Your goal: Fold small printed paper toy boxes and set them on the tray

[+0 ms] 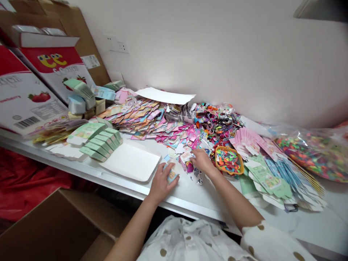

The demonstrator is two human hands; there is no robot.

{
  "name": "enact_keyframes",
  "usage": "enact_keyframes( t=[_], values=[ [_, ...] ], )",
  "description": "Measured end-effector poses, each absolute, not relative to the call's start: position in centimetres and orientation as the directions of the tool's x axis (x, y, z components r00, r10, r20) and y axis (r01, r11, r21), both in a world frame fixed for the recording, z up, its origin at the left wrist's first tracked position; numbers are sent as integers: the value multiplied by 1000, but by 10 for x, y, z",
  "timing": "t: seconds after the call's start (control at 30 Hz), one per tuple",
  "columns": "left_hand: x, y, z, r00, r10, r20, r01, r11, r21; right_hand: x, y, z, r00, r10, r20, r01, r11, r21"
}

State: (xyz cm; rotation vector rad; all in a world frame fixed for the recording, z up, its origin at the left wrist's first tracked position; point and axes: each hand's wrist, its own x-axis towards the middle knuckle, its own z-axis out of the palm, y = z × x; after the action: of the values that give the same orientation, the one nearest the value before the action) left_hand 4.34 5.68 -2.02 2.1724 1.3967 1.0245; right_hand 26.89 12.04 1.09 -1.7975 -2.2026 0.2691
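Observation:
My left hand (161,183) is near the front edge of the white table, its fingers curled round a small light-blue printed box (172,176). To its right, my right hand (201,160) reaches over a loose heap of small cut-out stickers. Its fingertips are closed at a small white-edged sticker (186,156). More stickers (199,180) lie just below that hand. Beside my right wrist stands a yellow basket (241,167) of small bright-coloured plastic pieces.
Green boxes (101,144) sit on a white tray (136,165) at left. Behind are heaps of colourful packets (138,117) and keyrings (217,117). Flat box blanks (269,177) and a clear bag of coloured pieces (318,154) lie right. An open carton (54,224) stands below the table.

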Motion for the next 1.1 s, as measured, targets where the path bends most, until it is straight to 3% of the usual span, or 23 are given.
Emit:
enact_keyframes(
  t=[0.17,0.4,0.53,0.63,0.8,0.9,0.97,1.1],
  values=[
    [43,56,-22,193,929,314,668,-359,652,244,158,-2,-176,984,16,940,173,-293],
    [46,58,-28,179,947,267,625,-319,713,222,222,6,-37,976,216,971,85,-221],
    [48,63,-32,165,950,266,615,-310,725,205,249,7,-169,970,177,982,180,-50],
    [44,69,-29,201,927,317,589,-373,717,198,258,6,-289,944,161,956,293,-3],
    [40,75,-14,103,972,209,401,-233,886,225,244,10,-430,890,153,902,430,32],
    [48,78,-10,63,992,111,181,-121,976,251,220,11,-407,881,243,909,417,9],
    [56,81,-11,62,996,66,95,-72,993,264,204,11,-308,906,291,938,340,-66],
    [70,83,-12,79,997,16,194,-31,980,278,188,12,-21,972,234,978,68,-195]
  ],
)
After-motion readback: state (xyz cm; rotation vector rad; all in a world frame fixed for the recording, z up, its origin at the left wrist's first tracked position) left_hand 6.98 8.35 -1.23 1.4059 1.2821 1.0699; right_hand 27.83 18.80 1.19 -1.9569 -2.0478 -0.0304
